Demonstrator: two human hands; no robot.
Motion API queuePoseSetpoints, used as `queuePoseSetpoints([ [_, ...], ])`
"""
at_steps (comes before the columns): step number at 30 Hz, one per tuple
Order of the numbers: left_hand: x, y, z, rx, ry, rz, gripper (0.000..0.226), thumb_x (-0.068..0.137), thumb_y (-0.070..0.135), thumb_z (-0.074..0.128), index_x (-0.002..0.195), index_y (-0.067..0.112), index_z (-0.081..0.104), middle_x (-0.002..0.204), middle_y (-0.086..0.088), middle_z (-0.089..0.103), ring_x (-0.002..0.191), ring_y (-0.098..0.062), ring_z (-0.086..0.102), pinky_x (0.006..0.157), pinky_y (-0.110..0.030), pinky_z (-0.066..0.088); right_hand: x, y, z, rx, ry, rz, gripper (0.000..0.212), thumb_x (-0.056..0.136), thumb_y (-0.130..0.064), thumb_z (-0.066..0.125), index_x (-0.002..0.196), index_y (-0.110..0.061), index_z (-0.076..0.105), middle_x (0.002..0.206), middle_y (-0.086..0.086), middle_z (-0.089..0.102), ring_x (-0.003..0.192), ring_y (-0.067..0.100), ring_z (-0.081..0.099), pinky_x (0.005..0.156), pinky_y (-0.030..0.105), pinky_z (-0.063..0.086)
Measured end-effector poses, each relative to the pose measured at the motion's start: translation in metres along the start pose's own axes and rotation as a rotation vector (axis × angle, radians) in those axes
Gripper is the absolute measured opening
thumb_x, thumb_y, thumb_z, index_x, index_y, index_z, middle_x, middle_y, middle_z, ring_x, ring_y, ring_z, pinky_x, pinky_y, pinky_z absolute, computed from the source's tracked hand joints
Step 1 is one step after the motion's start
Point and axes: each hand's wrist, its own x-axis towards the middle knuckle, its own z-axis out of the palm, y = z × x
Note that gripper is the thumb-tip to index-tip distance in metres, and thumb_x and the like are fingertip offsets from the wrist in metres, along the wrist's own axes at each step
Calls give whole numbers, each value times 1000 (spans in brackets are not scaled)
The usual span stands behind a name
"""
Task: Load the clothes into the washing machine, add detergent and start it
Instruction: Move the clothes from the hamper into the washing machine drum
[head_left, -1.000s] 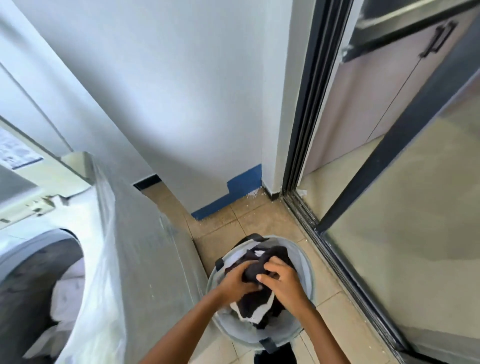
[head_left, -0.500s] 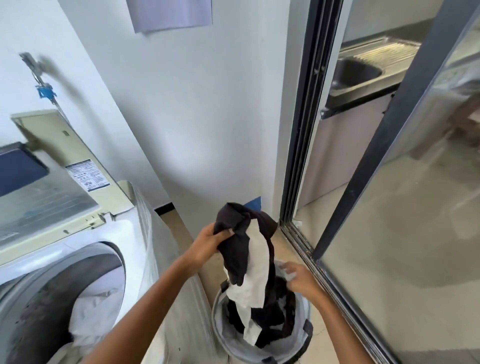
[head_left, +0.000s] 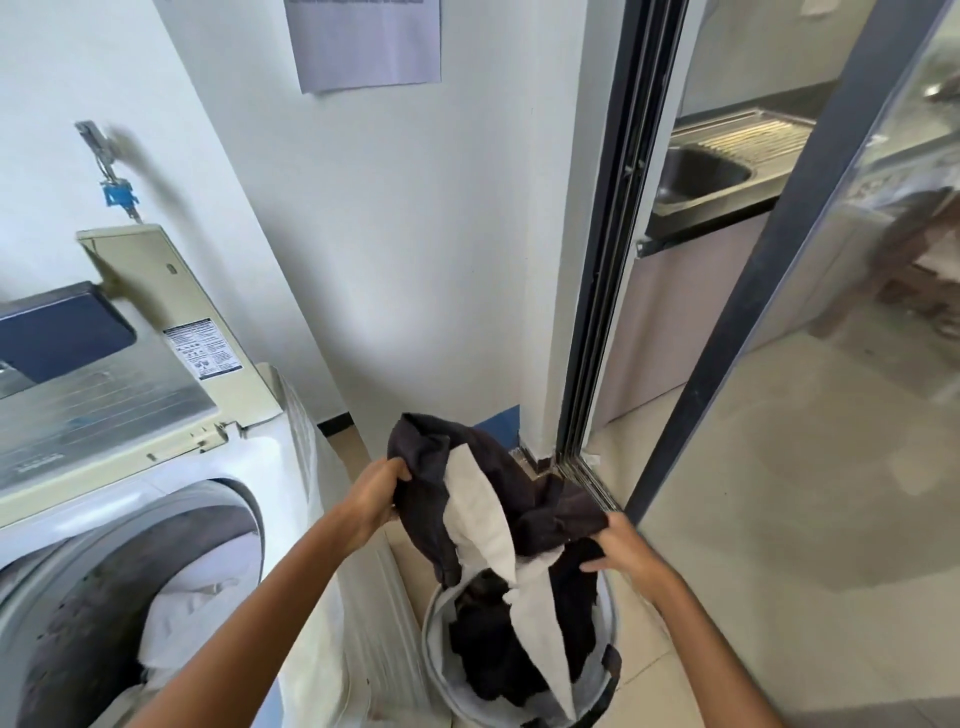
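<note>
Laundry basket (head_left: 430, 631) sitting on the floor just beside washing machine (head_left: 270, 457); left hand (head_left: 376, 496) and right hand (head_left: 626, 545) both gripping black-and-white garment (head_left: 483, 499), its tail hanging into basket; lid (head_left: 145, 291) standing open; white laundry (head_left: 192, 618) lying in drum.

garment (head_left: 467, 499): dark brown-black, white panels
laundry basket (head_left: 441, 654): light grey, dark rim
washing machine (head_left: 171, 467): white, cream lid, navy panel
tap tag (head_left: 118, 195): blue
floor (head_left: 779, 519): beige tile
</note>
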Motion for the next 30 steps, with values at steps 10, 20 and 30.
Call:
queuePoseSetpoints([
  [10, 25, -27, -4, 601, 95, 155, 39, 87, -7, 32, 117, -4, 57, 117, -25, 62, 110, -37, 57, 92, -38, 44, -30, -55, -30, -270, -89, -164, 18, 93, -17, 51, 107, -15, 63, 103, 3, 67, 100, 16, 60, 69, 23, 51],
  [20, 22, -21, -19, 529, 230, 228, 50, 80, -13, 29, 103, 14, 65, 117, -13, 63, 111, -29, 56, 98, -37, 45, -36, -71, -37, -75, 42, -304, 28, 77, -2, 67, 103, -14, 68, 95, 5, 72, 92, 19, 66, 74, 26, 50],
  [30, -1, -24, 13, 439, -315, 192, 65, 84, -2, 58, 141, 18, 32, 134, -9, 47, 106, -19, 56, 77, -20, 51, -61, -121, -1, -91, 86, -562, 27, 70, 14, 62, 77, -11, 69, 74, 7, 66, 69, 10, 58, 64, 19, 47],
])
